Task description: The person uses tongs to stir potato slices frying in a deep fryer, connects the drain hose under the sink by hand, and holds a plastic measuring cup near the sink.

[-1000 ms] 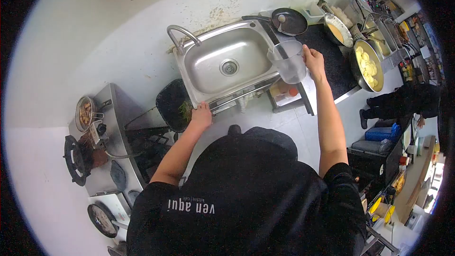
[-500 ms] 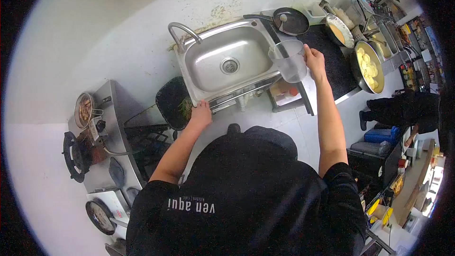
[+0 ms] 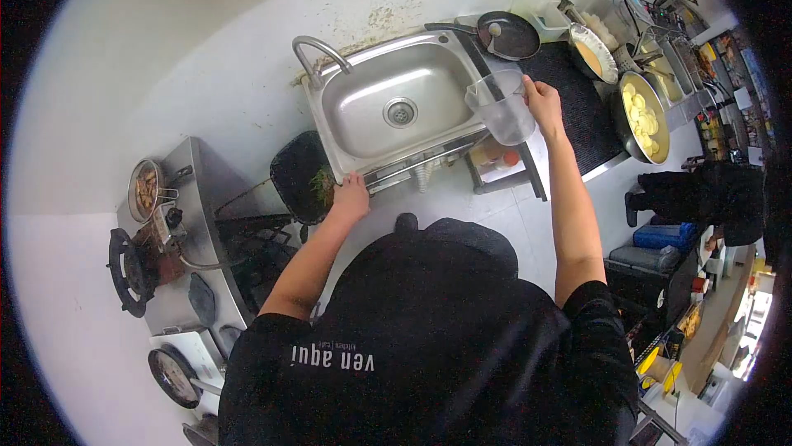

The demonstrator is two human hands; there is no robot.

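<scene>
My right hand [image 3: 543, 108] is closed round the handle of a clear plastic jug [image 3: 505, 109], held over the right edge of the steel sink [image 3: 400, 91]. The jug looks empty. At the sink's front left corner, my left hand [image 3: 351, 198] rests with its fingers on the rim; whether they grip it is hard to see. The curved faucet [image 3: 320, 56] stands at the back left of the basin, and no water shows from it. Just left of my left hand is a black bin [image 3: 299, 174] with green scraps.
Right of the sink, a black pan [image 3: 509, 36], a bowl of orange liquid [image 3: 589, 56] and a large bowl of yellow slices [image 3: 643, 116] sit along the counter. A burner [image 3: 132, 272] is at left. Another person [image 3: 709, 194] stands at far right.
The jug and my right hand have shifted very slightly left. My left hand stays on the sink corner. The other person's arm has moved.
</scene>
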